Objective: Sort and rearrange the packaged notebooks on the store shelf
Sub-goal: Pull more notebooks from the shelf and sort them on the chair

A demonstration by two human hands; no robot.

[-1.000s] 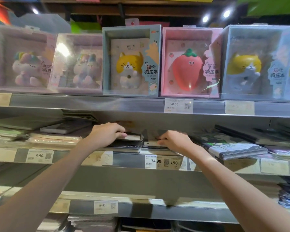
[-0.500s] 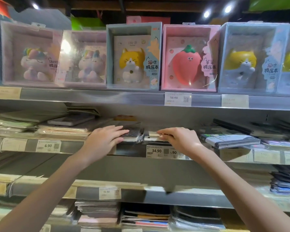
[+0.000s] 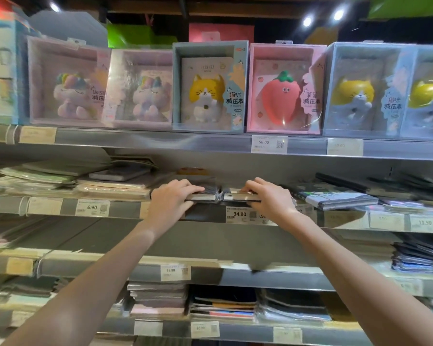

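now | left hand (image 3: 171, 199) grip holds dark notebook (image 3: 202, 193) | right hand (image 3: 269, 198) grip holds second notebook (image 3: 240, 196) | shelf edge (image 3: 125, 208)

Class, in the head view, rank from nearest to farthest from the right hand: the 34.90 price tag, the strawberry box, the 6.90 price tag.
From the right hand:
1. 34.90 price tag, just below, left.
2. Strawberry box, shelf above.
3. 6.90 price tag, far left.

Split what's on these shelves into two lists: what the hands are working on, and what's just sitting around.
In hand:
left hand on the left wrapped notebook
right hand on the right wrapped notebook

Sitting around:
cat box
strawberry box
unicorn boxes
34.90 price tag
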